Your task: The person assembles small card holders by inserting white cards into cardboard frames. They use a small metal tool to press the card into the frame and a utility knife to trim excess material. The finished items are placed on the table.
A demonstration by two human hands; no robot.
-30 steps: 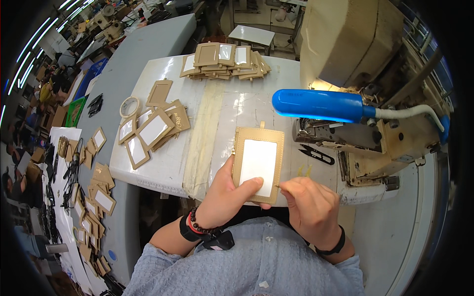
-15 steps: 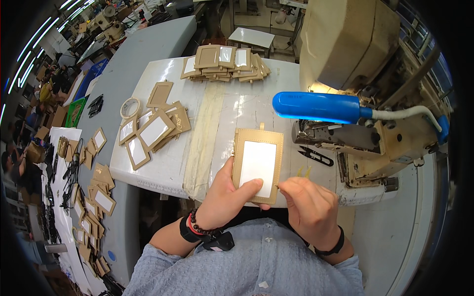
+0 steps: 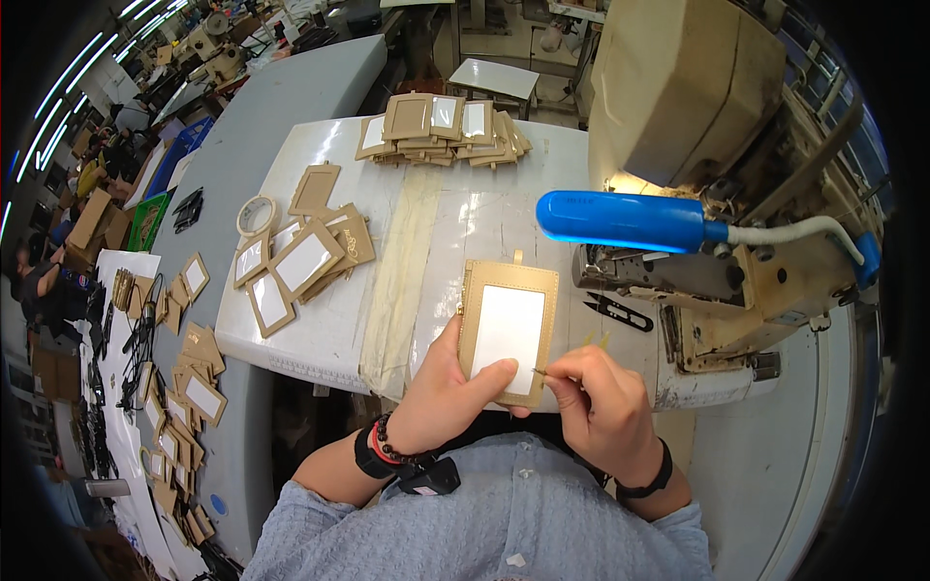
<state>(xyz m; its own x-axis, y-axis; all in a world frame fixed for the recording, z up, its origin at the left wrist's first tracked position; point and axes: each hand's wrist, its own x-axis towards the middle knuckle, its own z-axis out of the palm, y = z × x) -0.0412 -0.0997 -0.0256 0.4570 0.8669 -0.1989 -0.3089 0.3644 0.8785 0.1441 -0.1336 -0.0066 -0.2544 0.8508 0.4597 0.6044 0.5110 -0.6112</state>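
Note:
My left hand (image 3: 460,383) is closed around a tan card holder (image 3: 521,277) with a white window, its thumb pressed on the window near the lower end. The holder stands almost upright, stitched along its edges, with a small tab at the top. At the holder's lower right edge, my right hand (image 3: 603,402) is closed in a pinch. A small dark, thin tip (image 3: 541,372) sticks out from those fingers and meets the edge; most of the tool is hidden. Two thin yellow-green strips (image 3: 604,340) show just behind the right hand.
Black thread snips (image 3: 620,312) lie beside the sewing machine (image 3: 717,320), under a blue lamp (image 3: 620,217). Stacked card holders (image 3: 407,116) stand at the far edge; more holders (image 3: 305,257) and a tape roll (image 3: 256,215) lie left. Several holders (image 3: 203,397) cover the side table.
The right hand has shifted slightly left and down along the holder's edge, and its small tip shows more. The left hand keeps its hold on the card holder.

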